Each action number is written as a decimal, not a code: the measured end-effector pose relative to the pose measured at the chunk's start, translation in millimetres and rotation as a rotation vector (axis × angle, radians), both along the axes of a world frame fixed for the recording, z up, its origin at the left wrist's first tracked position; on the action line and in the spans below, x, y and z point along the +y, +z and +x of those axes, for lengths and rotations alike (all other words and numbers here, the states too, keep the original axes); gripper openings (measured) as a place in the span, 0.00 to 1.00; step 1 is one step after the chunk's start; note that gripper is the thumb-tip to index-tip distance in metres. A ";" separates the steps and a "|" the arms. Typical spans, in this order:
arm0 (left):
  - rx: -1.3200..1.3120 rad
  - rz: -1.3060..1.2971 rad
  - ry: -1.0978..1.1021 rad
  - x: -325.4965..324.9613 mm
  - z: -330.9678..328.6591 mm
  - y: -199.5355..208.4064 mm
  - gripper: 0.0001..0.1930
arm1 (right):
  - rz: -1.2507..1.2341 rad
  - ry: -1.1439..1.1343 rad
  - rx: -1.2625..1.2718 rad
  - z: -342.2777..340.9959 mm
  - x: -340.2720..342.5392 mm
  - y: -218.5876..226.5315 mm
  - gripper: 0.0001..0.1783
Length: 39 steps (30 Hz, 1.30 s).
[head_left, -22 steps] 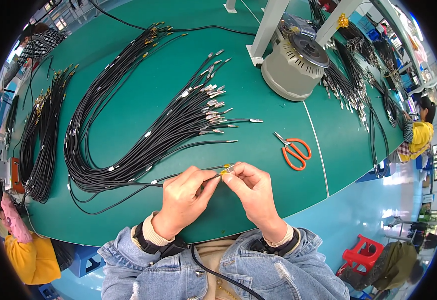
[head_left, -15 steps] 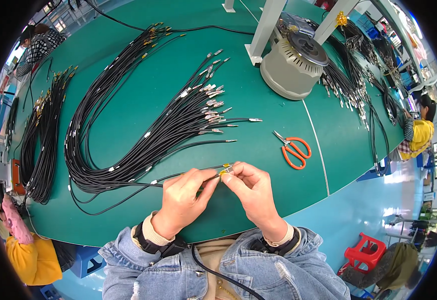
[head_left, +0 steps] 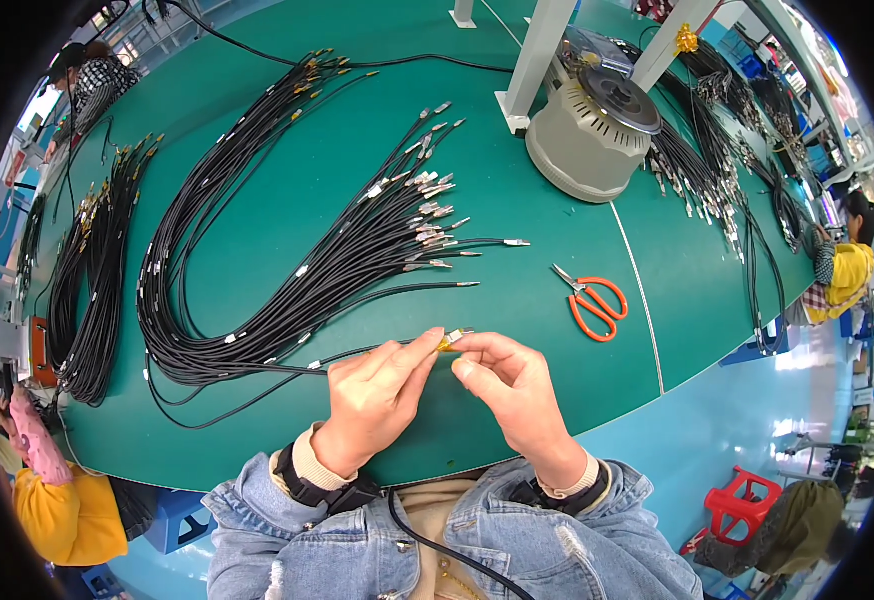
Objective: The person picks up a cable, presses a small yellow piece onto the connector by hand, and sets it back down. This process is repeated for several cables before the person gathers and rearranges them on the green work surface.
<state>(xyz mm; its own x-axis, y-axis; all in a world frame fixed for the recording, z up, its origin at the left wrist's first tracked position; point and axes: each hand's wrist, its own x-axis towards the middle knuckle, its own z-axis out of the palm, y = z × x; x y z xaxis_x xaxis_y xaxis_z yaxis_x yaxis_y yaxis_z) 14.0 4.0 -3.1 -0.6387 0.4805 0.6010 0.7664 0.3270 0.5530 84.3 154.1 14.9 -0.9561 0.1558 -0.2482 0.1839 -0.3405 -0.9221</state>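
Near the table's front edge, my left hand (head_left: 379, 397) pinches the end of a black cable, thumb and fingers closed on it. Yellow tape (head_left: 447, 342) wraps the cable beside its small silver connector (head_left: 462, 333), which pokes out past the fingertips. My right hand (head_left: 519, 395) is close by on the right. Its index fingertip touches the taped end, while its thumb stands apart below. Behind my hands lies a large curved bundle of black cables (head_left: 172, 260) with silver ends on the right and yellowish ends at the far left.
Orange-handled scissors (head_left: 597, 308) lie right of my hands. A grey round machine (head_left: 582, 145) stands by a white post (head_left: 537, 65). More cable bundles lie at left (head_left: 97, 290) and far right (head_left: 717, 180). Other people sit around the table; a red stool (head_left: 744, 500) stands at right.
My right thumb has come away from the taped cable end and parted from the index finger. My left fingers have shifted slightly along towards the tape. The whole view has shifted slightly.
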 end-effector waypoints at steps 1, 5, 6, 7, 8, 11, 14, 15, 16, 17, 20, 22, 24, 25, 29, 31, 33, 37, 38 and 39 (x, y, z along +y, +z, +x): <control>-0.031 0.004 0.006 0.6 0.6 0.8 0.20 | -0.001 0.001 0.002 0.5 0.2 -0.2 0.04; -0.112 0.007 0.027 0.1 1.7 5.6 0.17 | -0.073 -0.025 0.009 -0.3 -0.8 -5.6 0.06; -0.139 0.008 0.031 0.4 1.9 6.4 0.16 | -0.032 -0.026 0.039 -2.2 -3.0 -7.5 0.06; -0.139 0.007 0.031 1.4 2.2 6.5 0.16 | 0.009 -0.027 0.069 -3.9 -5.2 -9.5 0.06; -0.153 0.045 0.034 3.0 2.5 6.3 0.14 | 0.051 -0.028 0.099 -4.7 -6.2 -11.2 0.06; -0.182 0.120 0.041 4.2 2.4 4.7 0.11 | 0.057 -0.018 0.107 -5.4 -5.5 -16.9 0.05; -0.310 0.151 0.020 1.1 3.5 2.2 0.07 | 0.062 -0.017 0.131 -6.1 -5.8 -19.0 0.05; -0.311 0.150 0.021 1.0 3.4 1.5 0.07 | 0.063 -0.021 0.150 -5.9 -6.2 -19.2 0.05; -0.307 0.151 0.017 1.1 3.1 0.6 0.06 | 0.064 -0.024 0.169 -5.8 -6.5 -19.3 0.05; -0.304 0.152 0.014 1.3 2.9 -0.2 0.05 | 0.064 -0.023 0.168 -6.0 -6.8 -18.6 0.05; -0.324 0.140 0.019 0.4 3.8 1.8 0.04 | 0.077 -0.045 0.184 -6.8 -7.9 -14.9 0.05; -0.368 0.116 0.032 -0.6 4.6 5.3 0.03 | 0.090 -0.039 0.171 -6.1 -6.3 -16.5 0.05; -0.391 0.108 0.030 -2.3 3.5 7.8 0.03 | 0.118 -0.030 0.148 -5.3 -4.7 -18.1 0.05; -0.412 0.102 0.027 -3.2 2.5 9.1 0.03 | 0.118 -0.027 0.148 -5.6 -5.1 -17.5 0.05; -0.459 0.148 0.043 -1.6 3.3 7.5 0.03 | 0.124 -0.032 0.186 -6.3 -6.6 -13.3 0.05; -0.472 0.174 0.051 -1.4 3.7 6.8 0.03 | 0.142 -0.052 0.194 -5.8 -6.3 -13.0 0.04; -0.481 0.172 0.039 -1.9 4.1 6.7 0.04 | 0.150 -0.062 0.198 -6.1 -6.6 -11.6 0.04; -0.465 0.155 0.032 -1.8 4.9 5.9 0.05 | 0.111 -0.133 0.142 -9.5 -10.1 -7.8 0.04; -0.455 0.146 0.032 -1.6 5.0 5.6 0.05 | 0.116 -0.121 0.165 -10.1 -10.8 -8.1 0.04; -0.455 0.146 0.031 -1.0 4.7 4.1 0.05 | 0.122 -0.108 0.188 -10.7 -11.4 -8.3 0.04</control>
